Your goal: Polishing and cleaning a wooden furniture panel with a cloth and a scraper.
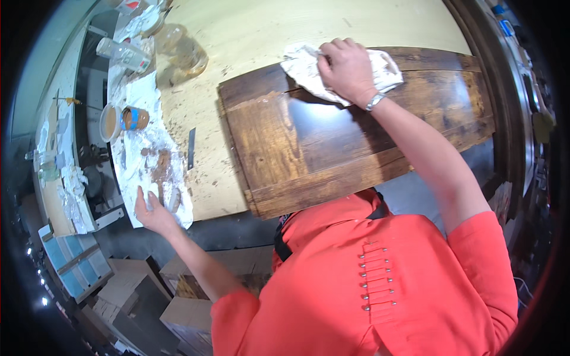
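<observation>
My right hand presses a crumpled white cloth onto the far edge of a dark brown wooden panel. The panel lies on a pale wooden worktable and sticks out over its near edge. A watch sits on that wrist. My left hand rests flat on the near corner of a stained white sheet at the table's left side, holding nothing. I wear an orange top.
An open tin and its lid stand on the stained sheet. A clear plastic bottle and glass jars sit at the far left. A thin dark blade-like strip lies beside the sheet. Cardboard boxes are on the floor below.
</observation>
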Available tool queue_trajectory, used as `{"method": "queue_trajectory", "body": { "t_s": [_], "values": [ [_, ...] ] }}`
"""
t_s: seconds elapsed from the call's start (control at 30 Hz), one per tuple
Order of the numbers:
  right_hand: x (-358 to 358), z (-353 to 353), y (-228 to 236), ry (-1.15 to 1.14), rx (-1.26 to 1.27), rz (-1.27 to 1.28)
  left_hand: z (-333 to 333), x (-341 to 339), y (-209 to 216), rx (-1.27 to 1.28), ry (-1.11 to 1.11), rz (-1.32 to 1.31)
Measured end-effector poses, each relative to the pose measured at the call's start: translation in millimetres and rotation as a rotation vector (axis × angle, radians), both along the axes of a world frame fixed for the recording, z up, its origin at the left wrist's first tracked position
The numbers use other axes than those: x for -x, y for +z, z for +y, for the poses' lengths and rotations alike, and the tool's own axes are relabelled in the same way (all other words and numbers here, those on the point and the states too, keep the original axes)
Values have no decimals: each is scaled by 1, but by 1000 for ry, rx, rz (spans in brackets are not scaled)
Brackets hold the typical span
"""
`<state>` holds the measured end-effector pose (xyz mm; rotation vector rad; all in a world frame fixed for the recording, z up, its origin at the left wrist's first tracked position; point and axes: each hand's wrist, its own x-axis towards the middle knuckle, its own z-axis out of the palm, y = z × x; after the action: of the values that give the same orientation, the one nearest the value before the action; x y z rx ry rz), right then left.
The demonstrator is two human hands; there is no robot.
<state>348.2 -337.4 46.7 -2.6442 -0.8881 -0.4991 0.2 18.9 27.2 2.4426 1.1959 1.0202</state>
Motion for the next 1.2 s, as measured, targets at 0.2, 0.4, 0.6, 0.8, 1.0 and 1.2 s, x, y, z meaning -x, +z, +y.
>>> {"method": "queue_trajectory", "body": {
  "t_s": [0.2, 0.4, 0.6, 0.8, 1.0, 1.2],
  "values": [
    [9, 8, 29, -56, -663, 312, -173, -146, 105, 853, -643, -217],
    [48, 21, 94, 382, -1177, 1479, -209, -191, 87, 885, -774, -438],
    [-52, -45, 40, 187, -466, 527, -186, -193, 111, 847, -501, -361],
    [-51, -42, 24, 182, 180, 541, -211, -219, 50, -17, -322, 627],
    [-51, -44, 21, 207, 171, 527, -191, -208, 42, -170, -71, 662],
    [-55, -49, 21, 217, 156, 493, -206, -218, 48, -230, -161, 616]
  ]
}}
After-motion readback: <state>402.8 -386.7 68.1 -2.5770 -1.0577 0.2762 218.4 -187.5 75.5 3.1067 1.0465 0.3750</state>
